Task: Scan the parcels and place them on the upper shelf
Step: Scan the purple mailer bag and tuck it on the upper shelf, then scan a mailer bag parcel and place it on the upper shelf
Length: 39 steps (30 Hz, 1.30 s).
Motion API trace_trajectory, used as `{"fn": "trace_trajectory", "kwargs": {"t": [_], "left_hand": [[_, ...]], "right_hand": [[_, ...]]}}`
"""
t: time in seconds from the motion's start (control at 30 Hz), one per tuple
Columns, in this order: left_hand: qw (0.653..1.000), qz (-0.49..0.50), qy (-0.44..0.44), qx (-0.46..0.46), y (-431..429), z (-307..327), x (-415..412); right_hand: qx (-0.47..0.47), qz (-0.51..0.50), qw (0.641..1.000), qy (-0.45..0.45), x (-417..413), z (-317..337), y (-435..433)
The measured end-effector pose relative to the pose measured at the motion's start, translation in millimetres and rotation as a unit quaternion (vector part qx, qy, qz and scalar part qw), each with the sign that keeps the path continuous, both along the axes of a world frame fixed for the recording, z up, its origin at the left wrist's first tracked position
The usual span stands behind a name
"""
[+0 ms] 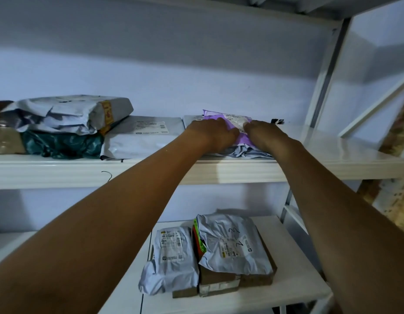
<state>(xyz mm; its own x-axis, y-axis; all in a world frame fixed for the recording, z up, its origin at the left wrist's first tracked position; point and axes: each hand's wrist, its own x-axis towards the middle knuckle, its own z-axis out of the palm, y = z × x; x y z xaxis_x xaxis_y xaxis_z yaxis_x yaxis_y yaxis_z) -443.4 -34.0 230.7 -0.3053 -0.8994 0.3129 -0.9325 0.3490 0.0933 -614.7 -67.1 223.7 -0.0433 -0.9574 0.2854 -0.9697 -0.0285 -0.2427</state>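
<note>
A purple parcel (228,120) with a white label lies on the upper shelf (332,165), on top of a grey bag (246,152). My left hand (211,134) presses on its left side, and my right hand (265,134) grips its right side. Both arms reach up over the shelf's front edge. On the lower shelf (293,288) sit a grey parcel (171,259) and another grey parcel marked in pen (232,243), lying on brown boxes (219,284).
To the left on the upper shelf lie a flat grey mailer (140,137), a dark green bag (63,143) and a grey wrapped parcel (67,114) stacked above it. A white upright post (318,91) stands at the right. Bare shelf surface lies right of my hands.
</note>
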Motion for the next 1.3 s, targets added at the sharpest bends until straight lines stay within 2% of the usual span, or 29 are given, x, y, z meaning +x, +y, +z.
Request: {"fn": "trace_trajectory", "kwargs": {"t": [0.1, 0.2, 0.3, 0.43, 0.53, 0.63, 0.77, 0.9, 0.97, 1.07, 1.17, 1.3], "left_hand": [[0.999, 0.001, 0.003, -0.032, 1.2, -1.7, 1.4], [0.996, 0.024, -0.017, -0.09, 8.1, -1.2, 1.2], [0.981, 0.037, -0.055, -0.183, 18.6, -2.6, 5.2], [0.935, -0.062, -0.01, -0.35, 39.0, -10.6, 18.7], [0.919, -0.074, 0.043, -0.385, 59.9, -25.7, 34.4], [0.915, -0.096, 0.046, -0.39, 79.5, -43.1, 54.7], [0.939, -0.13, 0.034, -0.318, 96.7, -89.9, 92.8], [0.968, -0.108, 0.041, -0.223, 105.9, -143.1, 131.6], [0.977, -0.096, 0.053, -0.181, 108.2, -164.4, 151.2], [0.994, -0.041, 0.063, -0.082, 107.0, -192.8, 174.5], [0.993, 0.031, 0.103, 0.041, 98.8, -224.1, 192.6], [0.946, 0.079, 0.194, 0.247, 87.5, -272.9, 208.2]], "right_hand": [[-0.093, -0.047, 0.993, 0.047, 6.5, 2.9, 10.7], [-0.2, -0.065, 0.972, 0.103, 18.6, 3.7, 26.1], [-0.277, -0.06, 0.954, 0.097, 27.6, 0.2, 39.7], [-0.349, -0.028, 0.933, 0.085, 38.6, -3.5, 55.8], [-0.371, -0.009, 0.927, 0.045, 55.6, -12.0, 73.8], [-0.378, 0.009, 0.926, -0.005, 74.8, -36.2, 91.2], [-0.442, 0.071, 0.894, -0.029, 101.4, -82.2, 109.0], [-0.422, 0.172, 0.889, -0.041, 127.2, -131.1, 117.0], [-0.39, 0.193, 0.899, -0.051, 139.2, -156.9, 113.7], [-0.299, 0.181, 0.935, -0.056, 154.2, -195.6, 106.6], [-0.161, 0.092, 0.982, -0.045, 163.6, -232.8, 94.2], [0.042, -0.005, 0.995, -0.086, 167.1, -277.3, 85.8]]}}
